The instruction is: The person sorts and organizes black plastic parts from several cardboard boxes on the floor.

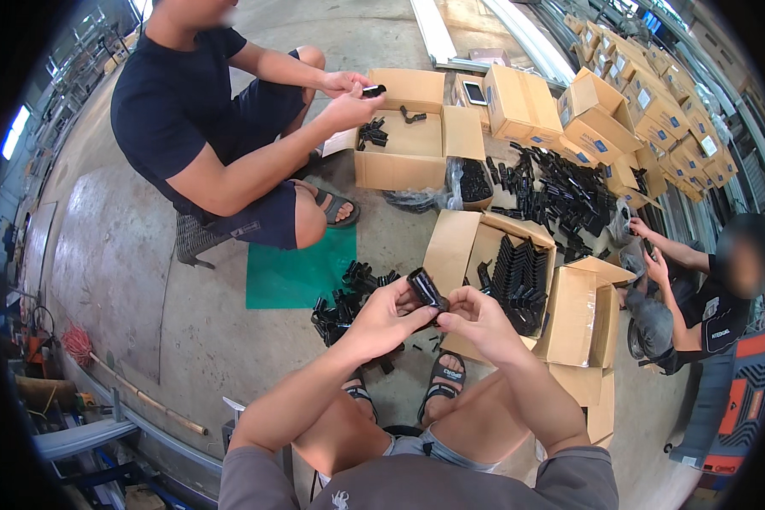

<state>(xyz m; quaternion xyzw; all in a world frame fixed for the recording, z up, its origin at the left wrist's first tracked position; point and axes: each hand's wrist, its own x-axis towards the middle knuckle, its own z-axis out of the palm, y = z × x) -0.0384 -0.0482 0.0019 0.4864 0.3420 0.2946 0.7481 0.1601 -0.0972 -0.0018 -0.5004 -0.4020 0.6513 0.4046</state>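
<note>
Right hand (478,321) near carton (450,246) (fittings (520,280) inside)

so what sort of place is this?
Likely a workshop or small warehouse, judging by the stacked cardboard cartons, the pile of loose black parts on the floor, and the long metal profiles lying at the far side.

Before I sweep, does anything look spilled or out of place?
The heap of black parts looks odd: it lies jumbled on the floor, while similar parts sit in neat rows inside an open carton. Whether it spilled is unclear.
</note>
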